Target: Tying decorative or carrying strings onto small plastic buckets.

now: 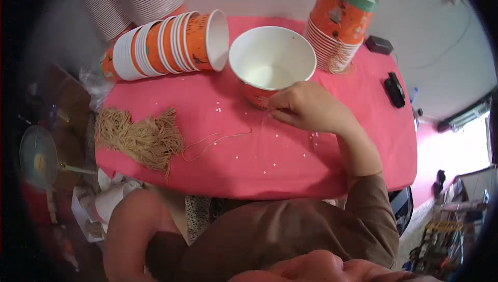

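Note:
My right hand (303, 106) is at the front of a large open paper tub (272, 56), white inside with an orange printed outside. Its fingers are pinched together just below the tub's near rim. Whatever they hold, if anything, is too small to make out. My left arm (136, 222) is bent at the lower left, away from the table, and its hand does not show. A bundle of tan strings (142, 139) lies on the table's left side. One loose string (220, 139) curls from it toward the middle.
Nested orange tubs (171, 46) lie sideways at the back left. Another tub stack (340, 22) stands upside down at the back right. A black tool (395, 90) and a dark box (378, 45) lie near the right edge. Small white paper dots are scattered over the pink tablecloth (228, 175).

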The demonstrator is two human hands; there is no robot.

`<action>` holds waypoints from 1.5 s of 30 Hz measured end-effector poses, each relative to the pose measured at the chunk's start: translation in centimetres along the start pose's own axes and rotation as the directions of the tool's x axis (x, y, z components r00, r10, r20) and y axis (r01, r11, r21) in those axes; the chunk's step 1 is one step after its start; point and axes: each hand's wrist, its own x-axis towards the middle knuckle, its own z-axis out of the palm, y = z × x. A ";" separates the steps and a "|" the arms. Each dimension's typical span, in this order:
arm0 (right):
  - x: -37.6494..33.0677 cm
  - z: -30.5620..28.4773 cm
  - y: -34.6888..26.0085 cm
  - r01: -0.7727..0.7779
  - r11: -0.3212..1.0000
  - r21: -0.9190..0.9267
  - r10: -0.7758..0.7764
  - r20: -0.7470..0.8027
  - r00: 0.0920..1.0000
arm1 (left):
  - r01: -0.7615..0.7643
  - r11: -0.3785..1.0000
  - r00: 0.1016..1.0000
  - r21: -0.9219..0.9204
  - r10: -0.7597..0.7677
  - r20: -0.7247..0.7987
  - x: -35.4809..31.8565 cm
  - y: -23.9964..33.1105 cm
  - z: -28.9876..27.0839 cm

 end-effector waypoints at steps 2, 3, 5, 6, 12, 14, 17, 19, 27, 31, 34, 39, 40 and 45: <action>0.2 0.5 -0.4 0.002 1.000 -0.021 -0.001 0.029 1.000 | -0.119 0.991 0.988 0.058 0.112 0.108 0.8 2.5 -0.7; 1.1 1.7 -1.3 0.081 0.997 0.002 -0.081 0.027 0.996 | -0.126 0.985 0.985 0.115 0.111 0.128 6.0 1.3 -3.8; 0.5 1.4 -0.6 0.073 0.997 0.026 -0.073 -0.014 0.997 | -0.115 0.991 0.987 0.065 0.107 0.120 4.9 1.6 -3.6; 0.5 1.1 -0.9 0.060 0.998 0.011 -0.060 0.006 0.998 | -0.104 0.994 0.991 0.038 0.100 0.090 4.3 1.6 -3.2; -0.2 0.7 -0.1 0.047 0.999 0.008 -0.047 -0.001 0.999 | -0.046 0.992 0.995 -0.113 0.036 -0.089 0.5 2.4 -0.2; 0.1 0.9 -0.7 0.061 0.998 0.016 -0.061 0.005 0.998 | -0.036 0.988 0.987 -0.149 0.011 -0.163 -4.0 5.1 3.8; 0.6 1.2 -0.9 0.099 0.995 0.008 -0.099 -0.047 0.994 | -0.014 0.976 0.965 -0.215 -0.043 -0.259 -5.8 5.4 5.8; 0.3 0.8 -0.4 0.110 0.994 0.024 -0.109 -0.053 0.993 | 0.016 0.965 0.946 -0.263 -0.100 -0.308 -6.8 6.7 7.1; 0.3 1.0 -0.6 0.098 0.995 0.029 -0.095 -0.079 0.992 | 0.003 0.893 0.828 -0.450 -0.254 -0.499 -12.0 6.8 10.7; 0.3 1.0 -0.6 0.097 0.995 0.028 -0.094 -0.084 0.992 | -0.026 0.859 0.775 -0.512 -0.306 -0.552 -17.5 7.8 13.5; 0.3 0.7 -0.8 0.092 0.996 0.002 -0.092 -0.065 0.994 | -0.049 0.821 0.697 -0.569 -0.379 -0.608 -18.2 7.3 14.6; 0.8 0.8 -1.0 0.112 0.993 0.046 -0.108 -0.088 0.990 | -0.131 0.767 0.522 -0.627 -0.485 -0.702 -10.0 -3.9 5.6; 0.4 0.5 -0.2 0.110 0.991 0.075 -0.102 -0.103 0.989 | -0.132 0.758 0.479 -0.639 -0.516 -0.711 -4.3 -8.8 -0.5; 0.5 1.2 -0.9 0.170 0.982 0.084 -0.158 -0.134 0.978 | 0.394 0.879 0.533 -0.267 -0.456 -0.713 2.2 -17.5 -10.0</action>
